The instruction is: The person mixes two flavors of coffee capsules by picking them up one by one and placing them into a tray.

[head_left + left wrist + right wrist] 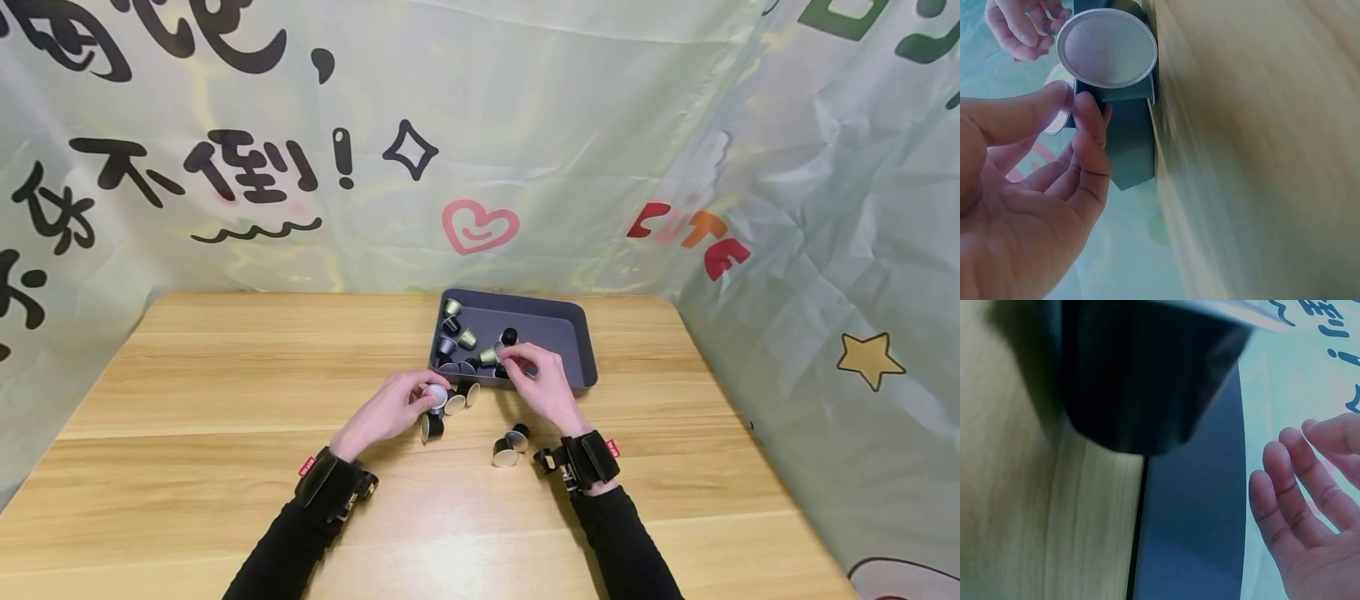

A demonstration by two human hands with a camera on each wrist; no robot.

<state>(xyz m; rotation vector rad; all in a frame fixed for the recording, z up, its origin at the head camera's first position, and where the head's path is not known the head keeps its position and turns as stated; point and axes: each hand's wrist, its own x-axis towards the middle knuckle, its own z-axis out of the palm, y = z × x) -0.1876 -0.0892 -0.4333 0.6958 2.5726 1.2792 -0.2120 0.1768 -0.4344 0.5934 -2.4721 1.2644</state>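
Note:
A coffee capsule (436,396) with a silvery lid is pinched between the thumb and fingers of my left hand (385,410), just before the dark grey tray (557,337). In the left wrist view that capsule's lid (1060,120) is partly behind the thumb. Over the tray's front part is my right hand (546,385), its fingertips close to a pale green capsule (489,357). The right wrist view shows this hand's fingers (1279,469) loosely bent, with nothing visible in them. More capsules, black, green and grey, lie along the tray's left side and front.
Black capsules (432,428) with pale lids lie on the wooden table (247,375) beside the left hand. Two others (505,452) lie near the right wrist, one looming large in the right wrist view (1147,381). A printed cloth (570,167) hangs behind the table.

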